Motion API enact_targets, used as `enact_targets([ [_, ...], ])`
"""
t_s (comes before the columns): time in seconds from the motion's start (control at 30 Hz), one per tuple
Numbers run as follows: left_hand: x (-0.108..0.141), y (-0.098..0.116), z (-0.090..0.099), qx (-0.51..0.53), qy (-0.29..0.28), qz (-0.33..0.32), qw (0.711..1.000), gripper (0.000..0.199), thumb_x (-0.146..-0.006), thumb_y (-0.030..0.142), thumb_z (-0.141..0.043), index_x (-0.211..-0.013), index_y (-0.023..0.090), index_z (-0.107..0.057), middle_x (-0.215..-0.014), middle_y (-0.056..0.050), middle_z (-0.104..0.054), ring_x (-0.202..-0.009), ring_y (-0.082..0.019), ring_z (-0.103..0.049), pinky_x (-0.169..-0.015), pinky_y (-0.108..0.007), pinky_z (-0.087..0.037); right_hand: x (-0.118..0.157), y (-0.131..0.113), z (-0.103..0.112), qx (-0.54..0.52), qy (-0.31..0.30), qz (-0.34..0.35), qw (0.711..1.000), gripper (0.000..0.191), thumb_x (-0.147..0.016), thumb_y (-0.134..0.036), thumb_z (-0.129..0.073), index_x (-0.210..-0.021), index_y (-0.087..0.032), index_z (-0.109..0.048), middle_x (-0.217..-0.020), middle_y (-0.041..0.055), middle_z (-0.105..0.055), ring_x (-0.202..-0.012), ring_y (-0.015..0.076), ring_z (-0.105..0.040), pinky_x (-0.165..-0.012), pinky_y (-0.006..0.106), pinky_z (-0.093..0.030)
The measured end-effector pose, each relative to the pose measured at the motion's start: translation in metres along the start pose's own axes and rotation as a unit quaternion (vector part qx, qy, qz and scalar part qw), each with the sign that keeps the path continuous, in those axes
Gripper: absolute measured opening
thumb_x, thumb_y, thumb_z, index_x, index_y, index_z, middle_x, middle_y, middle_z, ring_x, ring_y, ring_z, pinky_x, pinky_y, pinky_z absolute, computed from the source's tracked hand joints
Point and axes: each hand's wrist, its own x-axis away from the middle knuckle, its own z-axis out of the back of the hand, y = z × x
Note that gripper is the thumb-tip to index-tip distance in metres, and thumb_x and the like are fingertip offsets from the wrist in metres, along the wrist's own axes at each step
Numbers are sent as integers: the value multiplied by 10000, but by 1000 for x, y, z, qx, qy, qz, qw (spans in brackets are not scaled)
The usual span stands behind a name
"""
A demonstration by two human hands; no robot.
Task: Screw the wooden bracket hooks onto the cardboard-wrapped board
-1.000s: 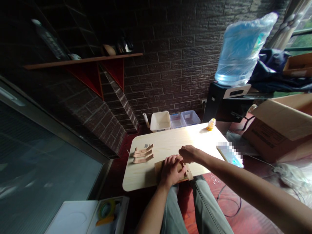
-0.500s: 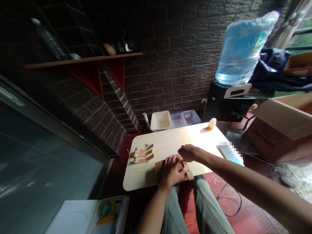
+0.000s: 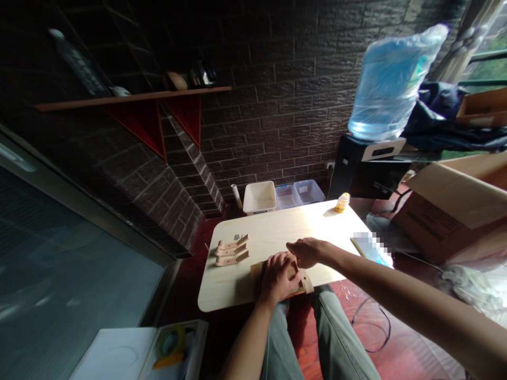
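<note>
On the near edge of the pale wooden table [image 3: 269, 232] lies a box-like wooden piece [image 3: 256, 275]. My left hand [image 3: 278, 275] is closed over it, fingers wrapped across its top. A short wooden strip with a hole [image 3: 306, 283] sticks out at its right end. My right hand [image 3: 306, 252] is in a fist just above that end, close to the left fingertips; whatever it grips is hidden. At the table's left side lie three similar wooden brackets [image 3: 232, 252], with a little pile of dark metal fasteners [image 3: 238, 237] behind them.
A small orange-and-clear bottle [image 3: 343, 202] stands at the table's far right corner. A blurred flat object [image 3: 370, 248] rests on the right edge. Plastic bins [image 3: 259, 197] stand beyond the table. To the right are a water dispenser [image 3: 364, 163] and a cardboard box [image 3: 439, 211].
My right hand has shifted down slightly toward the wooden strip, covering more of its upper end. My left hand keeps its hold on the wooden piece. The view has moved very little.
</note>
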Motion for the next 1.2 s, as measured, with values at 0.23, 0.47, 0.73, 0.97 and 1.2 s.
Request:
enact_targets([
  [0.23, 0, 0, 0, -2, 1, 0, 1000, 420, -850, 338, -669, -1251, 292, -551, -1235, -78, -621, -1194, -295, -567, -1057, -500, -451, -3, 4, -6, 6, 9, 13, 1000, 354, -877, -195, -608, -1191, -36, -639, -1079, 234, -733, -973, 326, -730, -715, 336, -561],
  [0.47, 1, 0, 0, -3, 2, -5, 1000, 416, -855, 335, -661, -1251, 286, -545, -1249, -76, -621, -1205, -293, -565, -1062, -506, -455, 3, 3, -10, 4, 19, -12, 1000, 446, -879, -229, -605, -1270, -17, -576, -1041, 251, -733, -907, 347, -741, -637, 347, -548],
  [0.73, 1, 0, -1, -5, 4, -1, 1000, 467, -832, 332, -678, -1274, 289, -534, -1250, -78, -618, -1197, -297, -569, -1051, -508, -464, 0, 3, -7, -4, 12, -8, 1000, 386, -871, -242, -630, -1207, -51, -634, -1058, 228, -738, -944, 316, -737, -692, 324, -565],
  [0.97, 2, -3, -3, 7, -2, 1, 1000, 475, -842, 346, -671, -1288, 289, -520, -1254, -87, -610, -1207, -306, -562, -1067, -518, -444, -2, 0, -3, -3, 9, -28, 1000, 374, -887, -292, -602, -1164, -47, -662, -1068, 245, -734, -954, 333, -735, -696, 344, -568],
  [1.2, 0, 0, 2, 0, -8, -2, 1000, 379, -847, 326, -671, -1209, 300, -564, -1257, -68, -611, -1206, -293, -557, -1064, -510, -442, -6, 5, -5, -10, -7, -2, 1000, 494, -799, -231, -698, -1257, -72, -610, -1093, 206, -737, -945, 311, -733, -671, 302, -550],
])
